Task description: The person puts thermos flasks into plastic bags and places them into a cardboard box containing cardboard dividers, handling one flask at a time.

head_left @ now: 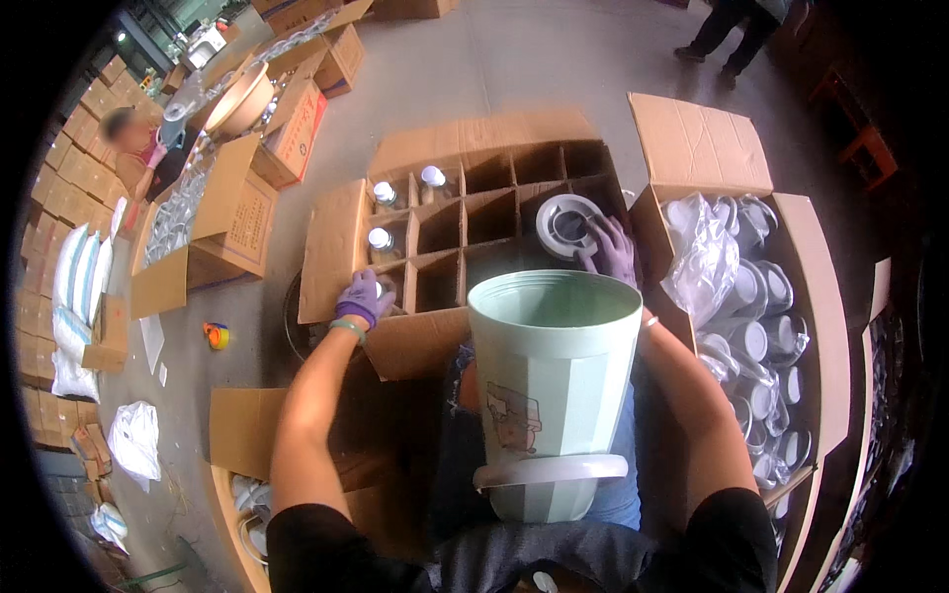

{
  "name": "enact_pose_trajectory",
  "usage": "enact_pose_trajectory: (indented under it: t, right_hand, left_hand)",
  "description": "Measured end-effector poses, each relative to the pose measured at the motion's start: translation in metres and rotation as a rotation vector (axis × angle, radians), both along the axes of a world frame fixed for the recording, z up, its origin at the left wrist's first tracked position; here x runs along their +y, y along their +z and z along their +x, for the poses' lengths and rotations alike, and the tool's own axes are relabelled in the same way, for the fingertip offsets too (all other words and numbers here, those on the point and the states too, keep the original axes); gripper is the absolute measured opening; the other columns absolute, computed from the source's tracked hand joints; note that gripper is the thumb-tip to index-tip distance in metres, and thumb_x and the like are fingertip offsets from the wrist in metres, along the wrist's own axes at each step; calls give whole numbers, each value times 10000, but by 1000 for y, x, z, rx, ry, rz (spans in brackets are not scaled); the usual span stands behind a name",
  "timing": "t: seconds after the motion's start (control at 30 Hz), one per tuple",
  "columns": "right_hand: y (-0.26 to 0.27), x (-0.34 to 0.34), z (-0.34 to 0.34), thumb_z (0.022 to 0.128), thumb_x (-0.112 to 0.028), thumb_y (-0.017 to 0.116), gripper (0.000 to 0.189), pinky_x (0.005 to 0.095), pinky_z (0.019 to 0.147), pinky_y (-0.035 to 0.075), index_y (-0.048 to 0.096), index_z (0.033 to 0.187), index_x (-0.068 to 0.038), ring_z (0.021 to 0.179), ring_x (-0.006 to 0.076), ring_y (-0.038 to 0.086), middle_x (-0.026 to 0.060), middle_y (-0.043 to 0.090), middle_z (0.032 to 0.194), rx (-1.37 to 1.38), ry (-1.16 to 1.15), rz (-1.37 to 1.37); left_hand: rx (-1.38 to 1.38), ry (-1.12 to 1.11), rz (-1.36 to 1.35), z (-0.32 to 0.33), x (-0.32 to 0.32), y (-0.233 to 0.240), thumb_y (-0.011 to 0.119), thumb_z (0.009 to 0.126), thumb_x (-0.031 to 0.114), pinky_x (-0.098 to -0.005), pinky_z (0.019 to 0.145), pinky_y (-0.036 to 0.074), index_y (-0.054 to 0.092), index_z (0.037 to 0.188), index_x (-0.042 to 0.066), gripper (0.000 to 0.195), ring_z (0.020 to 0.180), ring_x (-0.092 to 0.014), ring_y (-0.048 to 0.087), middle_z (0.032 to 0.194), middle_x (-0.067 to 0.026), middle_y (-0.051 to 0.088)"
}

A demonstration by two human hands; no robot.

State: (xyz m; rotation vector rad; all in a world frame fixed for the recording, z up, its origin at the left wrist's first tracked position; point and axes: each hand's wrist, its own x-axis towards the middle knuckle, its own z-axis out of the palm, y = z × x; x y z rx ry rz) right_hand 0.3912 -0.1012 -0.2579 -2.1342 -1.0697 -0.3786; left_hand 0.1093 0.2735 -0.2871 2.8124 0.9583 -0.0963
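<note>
A cardboard box with dividers (415, 337) stands open before me. Several white-capped bottles (380, 239) sit in its left cells. My left hand (362, 298), in a purple glove, is on a white-capped bottle in the near left cell; the fingers partly hide it. My right hand (612, 250), also gloved, holds the rim of a round grey plastic part (567, 226) over the right-hand cells. A pale green plastic bucket (556, 385) with a printed picture and a light band-like handle (552, 470) stands upright at my lap, between my forearms.
At right, an open carton (823, 296) holds several clear-wrapped pitchers (749, 289). More cartons (237, 215) stand at left, one bearing a beige basin (241, 100). A person (141, 152) sits at far left; another person's legs (734, 37) show at top right. Tape rolls (216, 336) lie on the floor.
</note>
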Motion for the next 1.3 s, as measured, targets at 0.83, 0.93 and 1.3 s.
enact_pose_trajectory:
  t: [0.83,0.93,1.3]
  right_hand:
    - [280,-11,16,861,-303,655,341,343,843,507,595,1103,-69,921,238,612,78,638,969,1382,977,945]
    - [236,3,3,847,-183,672,349,327,790,541,571,1138,-19,815,189,631,74,633,909,580,697,532]
    - [192,-38,-52,967,-421,524,562,294,999,446,443,1365,-33,1116,168,571,81,558,1280,1344,980,303]
  left_hand:
    - [-924,-303,-1454,110,-194,272,344,910,707,-389,1089,272,250,1495,111,841,1304,-247,413,1496,-106,356]
    - [-994,-424,-1419,111,-198,265,341,865,757,-432,1088,336,257,1484,93,911,1295,-276,423,1451,-119,396]
    - [-977,-621,-840,52,-217,225,654,835,546,-395,1143,235,143,1497,-28,1015,1404,-289,281,1541,-178,234]
